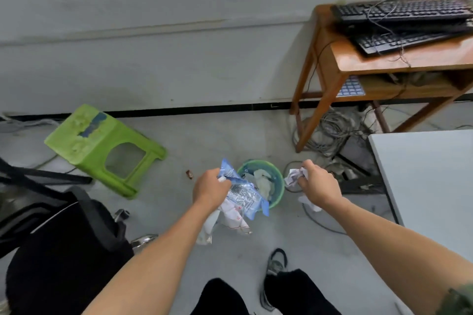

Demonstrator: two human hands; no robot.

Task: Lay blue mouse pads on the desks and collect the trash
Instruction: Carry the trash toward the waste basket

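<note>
Trash filled both hands above the floor. Left hand (211, 188) was clenched round a bunch of wrappers (242, 195), incl. a blue-and-white printed plastic bag and white/clear pieces hanging below the fist, the bunch overlapping the near-left rim of the green bin (277, 195). Right hand (318, 184) was closed on a crumpled paper wad (294, 178), held just right of the bin's rim, w/ another white scrap showing beneath the wrist. Bin stood on the grey floor between the two hands, already holding pale crumpled stuff. Small brown scrap (189, 174) lay on the floor left of the bin. Green plastic stool (99, 148) was tipped over on its side further left, near the wall. Black chair (64, 250) sat at lower left. Wooden desk (384, 59) stood upper right against the wall w/ two black keyboards (404, 23) stacked on top, cords trailing; tangle of cables (332, 130) on the floor under it. Corner of a white table (422, 174) showed at right. No blue mouse pad could be made out. Person's dark trouser legs and a shoe (275, 263) were at bottom centre.
</note>
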